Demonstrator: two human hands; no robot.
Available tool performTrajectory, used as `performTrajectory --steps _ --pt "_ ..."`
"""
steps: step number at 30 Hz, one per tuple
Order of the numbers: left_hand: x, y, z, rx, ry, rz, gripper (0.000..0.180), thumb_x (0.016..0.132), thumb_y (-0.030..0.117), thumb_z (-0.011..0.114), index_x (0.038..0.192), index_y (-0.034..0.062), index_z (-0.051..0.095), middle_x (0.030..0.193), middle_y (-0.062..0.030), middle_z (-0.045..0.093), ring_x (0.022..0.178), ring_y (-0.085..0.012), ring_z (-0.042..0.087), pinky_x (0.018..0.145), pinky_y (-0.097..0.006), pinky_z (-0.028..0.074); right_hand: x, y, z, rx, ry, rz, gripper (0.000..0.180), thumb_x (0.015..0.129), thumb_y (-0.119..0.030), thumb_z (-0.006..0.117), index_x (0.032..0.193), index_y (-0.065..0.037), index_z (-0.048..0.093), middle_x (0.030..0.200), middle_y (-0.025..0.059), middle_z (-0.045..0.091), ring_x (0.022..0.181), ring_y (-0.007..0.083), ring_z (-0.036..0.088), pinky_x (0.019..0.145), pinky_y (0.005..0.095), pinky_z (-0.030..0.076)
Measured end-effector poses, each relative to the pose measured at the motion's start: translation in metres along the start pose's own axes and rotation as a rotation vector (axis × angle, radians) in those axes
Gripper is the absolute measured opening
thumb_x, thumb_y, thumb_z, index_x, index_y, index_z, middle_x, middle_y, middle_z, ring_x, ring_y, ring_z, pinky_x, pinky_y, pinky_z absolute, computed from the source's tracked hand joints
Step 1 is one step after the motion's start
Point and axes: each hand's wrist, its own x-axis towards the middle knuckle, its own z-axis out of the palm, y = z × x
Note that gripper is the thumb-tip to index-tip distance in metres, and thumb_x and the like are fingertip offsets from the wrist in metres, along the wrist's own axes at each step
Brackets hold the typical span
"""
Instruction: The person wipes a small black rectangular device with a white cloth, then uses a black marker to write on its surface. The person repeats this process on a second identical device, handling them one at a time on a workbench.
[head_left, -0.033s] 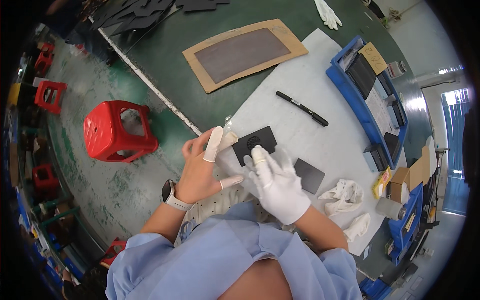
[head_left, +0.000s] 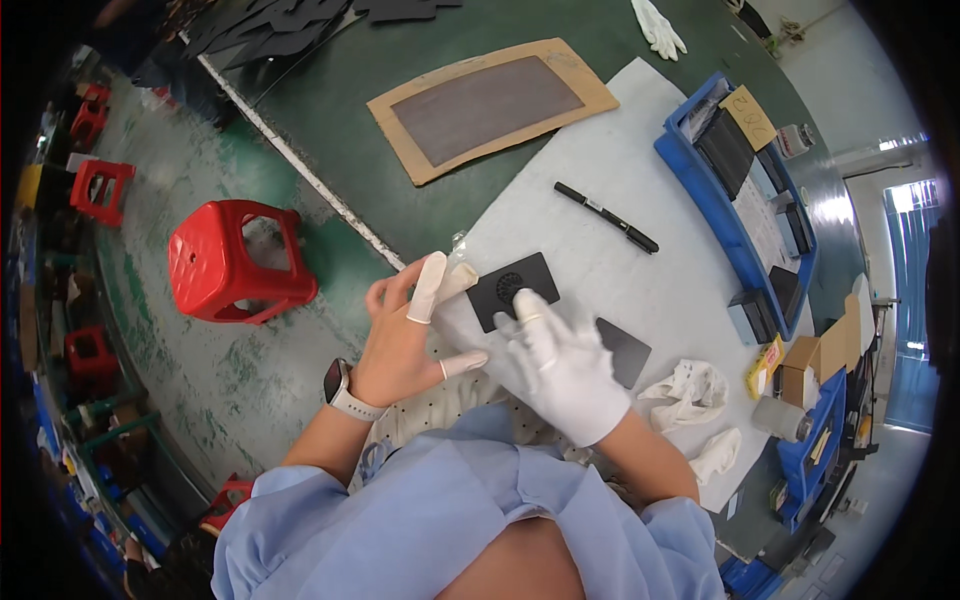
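A small black rectangular plate [head_left: 487,312] with a round patterned area lies flat on the white sheet [head_left: 540,215] before me. My right hand [head_left: 572,372], in a white glove, is over the plate's near right corner, its index finger stretched toward the round area. Whether that fingertip touches is unclear, and the other fingers are partly blurred. My left hand [head_left: 398,325] is at the plate's left, thumb and fingers apart, with pale finger cots on and nothing held. A second dark plate [head_left: 624,353] lies right of the glove, partly covered by it.
A black marker [head_left: 605,217] lies beyond the plates. A cardboard-framed grey panel [head_left: 485,108] is farther back. To the right stand a blue tray [head_left: 735,215] of dark parts and crumpled white gloves [head_left: 690,392]. A red stool [head_left: 215,262] stands on the floor at left.
My gloved right hand has shifted slightly right, now covering more of the second dark plate. My left hand looks unmoved.
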Motion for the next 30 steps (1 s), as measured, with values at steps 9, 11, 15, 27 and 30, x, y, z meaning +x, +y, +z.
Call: performTrajectory --steps 9,11,15,27,30 --pt "-0.012 -0.013 0.003 -0.174 0.227 -0.060 0.111 0.062 0.031 0.083 0.144 0.0016 0.015 0.131 -0.0147 0.048 0.117 -0.0309 0.043 0.099 -0.044 0.025 0.018 -0.020 0.004 -0.010 -0.061 -0.006 0.052 0.083 -0.007 0.051 0.132 0.003 0.037 0.124 0.0223 0.053 0.110 0.0480 0.049 0.098 0.0459 0.041" --pt "-0.017 -0.016 -0.001 -0.236 0.276 -0.075 0.110 0.062 0.027 0.083 0.145 0.0018 0.014 0.126 -0.0136 0.052 0.115 -0.0290 0.046 0.099 -0.043 0.025 0.012 -0.010 0.003 0.033 -0.069 -0.011 0.051 0.083 -0.006 0.051 0.131 0.004 0.037 0.125 0.0214 0.053 0.111 0.0466 0.050 0.096 0.0458 0.043" --pt "-0.019 -0.022 0.001 -0.269 0.326 -0.020 0.107 0.064 0.020 0.082 0.145 0.0034 0.014 0.119 -0.0130 0.058 0.108 -0.0262 0.054 0.097 -0.039 0.030 0.026 -0.008 -0.009 0.032 -0.056 0.054 0.049 0.084 -0.007 0.050 0.130 0.004 0.039 0.126 0.0219 0.052 0.113 0.0454 0.049 0.095 0.0452 0.045" --pt "-0.026 -0.019 0.005 -0.351 0.355 -0.063 0.096 0.070 0.010 0.077 0.145 0.0028 0.017 0.113 -0.0140 0.059 0.104 -0.0247 0.058 0.094 -0.037 0.039 0.029 -0.017 0.009 -0.126 -0.001 0.017 0.044 0.087 -0.011 0.048 0.128 0.003 0.041 0.128 0.0259 0.048 0.115 0.0462 0.048 0.090 0.0449 0.048" --pt "-0.025 -0.015 0.009 -0.399 0.376 -0.033 0.092 0.072 0.008 0.074 0.144 0.0023 0.018 0.113 -0.0140 0.060 0.103 -0.0235 0.058 0.092 -0.036 0.041 0.015 -0.028 0.012 -0.038 0.023 -0.075 0.042 0.088 -0.016 0.051 0.125 0.001 0.044 0.122 0.0265 0.052 0.106 0.0454 0.053 0.083 0.0457 0.050"
